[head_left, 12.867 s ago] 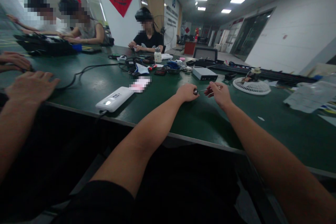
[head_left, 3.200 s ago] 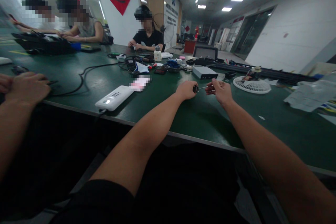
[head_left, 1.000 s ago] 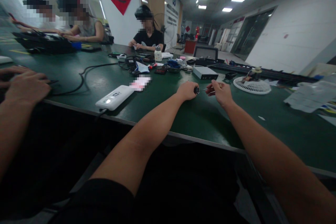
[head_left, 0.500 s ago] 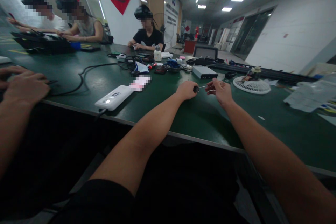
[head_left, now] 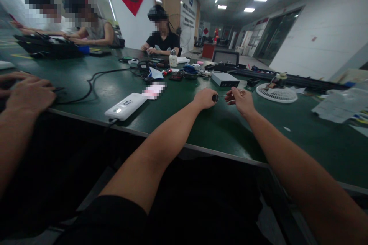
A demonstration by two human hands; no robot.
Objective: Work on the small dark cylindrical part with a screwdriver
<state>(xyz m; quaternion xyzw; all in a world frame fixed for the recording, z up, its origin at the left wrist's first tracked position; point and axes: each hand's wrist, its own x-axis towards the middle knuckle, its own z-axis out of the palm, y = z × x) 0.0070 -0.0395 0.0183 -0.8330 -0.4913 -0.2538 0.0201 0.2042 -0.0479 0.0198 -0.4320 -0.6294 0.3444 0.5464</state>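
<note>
My left hand (head_left: 204, 98) is wrapped round a small dark cylindrical object (head_left: 215, 97), whose round end shows beside the thumb. A thin metal rod (head_left: 223, 95) spans the short gap between that object and my right hand (head_left: 240, 98). The fingers of my right hand are pinched on the rod's other end. Both hands are just above the green table (head_left: 212, 130). Behind them lies a grey-white box (head_left: 225, 79). To the right sits a round white fan grille (head_left: 276, 92) with a motor on it.
A white power bank (head_left: 126, 106) with a cable lies left, near the table edge. Another person's hands (head_left: 30, 92) are at the far left. Cables, a bottle (head_left: 173, 59) and small parts lie farther back. Clear plastic bags (head_left: 340, 101) are at the right.
The whole view has shifted very slightly. Both my hands keep nearly the same pose and hold.
</note>
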